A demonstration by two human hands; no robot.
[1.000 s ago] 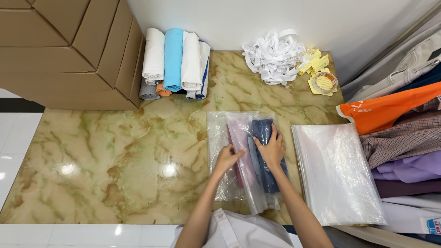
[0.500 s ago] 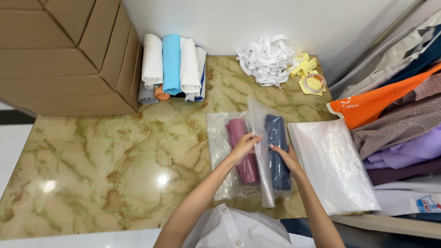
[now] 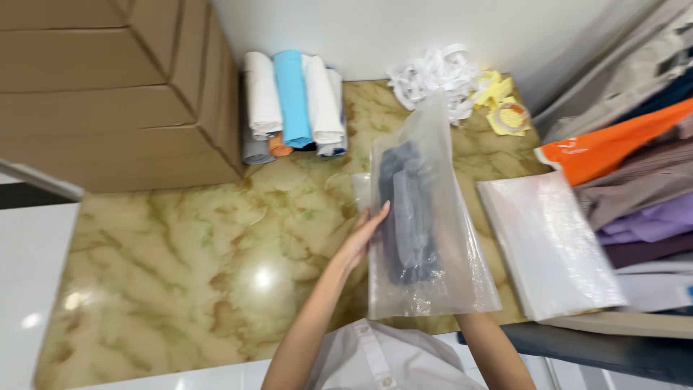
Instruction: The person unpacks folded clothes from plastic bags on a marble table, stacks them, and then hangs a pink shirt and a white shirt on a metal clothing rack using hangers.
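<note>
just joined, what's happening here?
A person holds a clear bag with a dark folded garment inside, lifted above the marble table. The left hand grips its left edge; the right hand is hidden behind it. A stack of empty bags lies to the right, rolled cloths at the back.

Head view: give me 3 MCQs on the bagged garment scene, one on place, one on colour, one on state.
1. Where do the rolled fabrics lie?
A. beside the cardboard boxes
B. on the stack of clear bags
C. under the orange garment

2. What colour is the garment inside the clear bag?
A. yellow
B. dark grey-blue
C. orange

3. How is the clear bag placed?
A. lying flat on the marble surface
B. folded into the boxes
C. lifted, left hand at its edge

Key: 1 A, they lie next to the boxes; 2 B, dark fabric shows through; 3 C, the bag stands raised.
</note>
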